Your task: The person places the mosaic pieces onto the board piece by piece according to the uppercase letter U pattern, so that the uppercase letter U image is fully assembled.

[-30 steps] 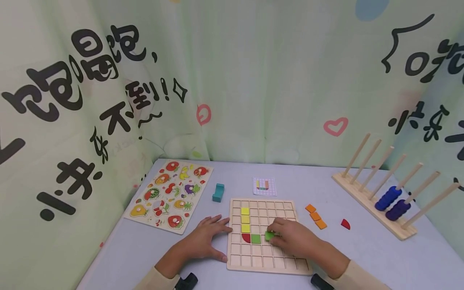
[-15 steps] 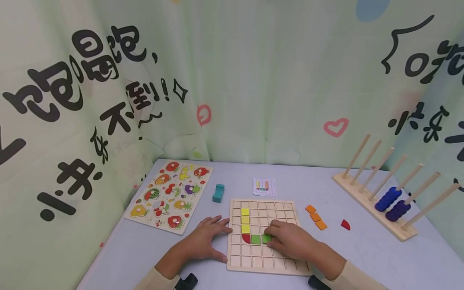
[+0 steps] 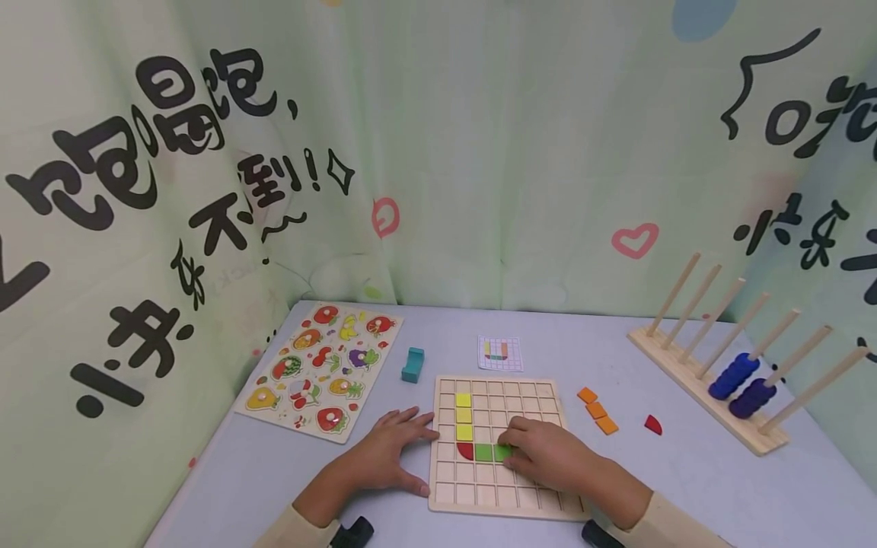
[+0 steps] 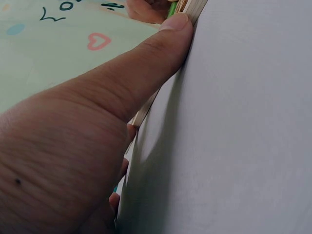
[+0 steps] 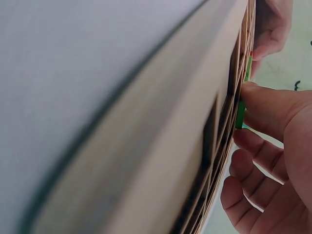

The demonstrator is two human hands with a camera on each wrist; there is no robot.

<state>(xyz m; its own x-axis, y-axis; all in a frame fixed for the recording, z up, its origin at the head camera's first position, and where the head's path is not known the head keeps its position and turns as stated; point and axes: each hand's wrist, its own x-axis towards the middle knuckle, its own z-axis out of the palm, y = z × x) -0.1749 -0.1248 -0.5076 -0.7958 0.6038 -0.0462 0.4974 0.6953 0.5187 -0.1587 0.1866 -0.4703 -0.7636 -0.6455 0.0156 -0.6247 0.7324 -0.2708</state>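
Note:
In the head view a wooden grid board [image 3: 503,495] lies before me. Three yellow square tiles [image 3: 464,415] stand in a column on it, with a red quarter-round tile [image 3: 466,451] below them. To the right of the red one sits a green square tile [image 3: 483,453]. My right hand [image 3: 551,454] pinches another green square tile [image 3: 502,452] beside it, at the grid; the right wrist view shows thumb and finger on this green tile [image 5: 240,115]. My left hand [image 3: 392,450] rests at the board's left edge, fingers spread, thumb [image 4: 146,58] against the rim.
A card [image 3: 500,353] with a coloured grid pattern lies behind the board, a teal block [image 3: 412,365] left of it. Orange tiles [image 3: 597,409] and a red quarter-round tile [image 3: 653,424] lie rightward. A fruit puzzle board [image 3: 318,369] and a peg rack [image 3: 706,390] flank them.
My right hand has moved slightly left with the green tile, from a gap away to right beside the other green tile. Over the last half second it barely shifts. My left hand stays put.

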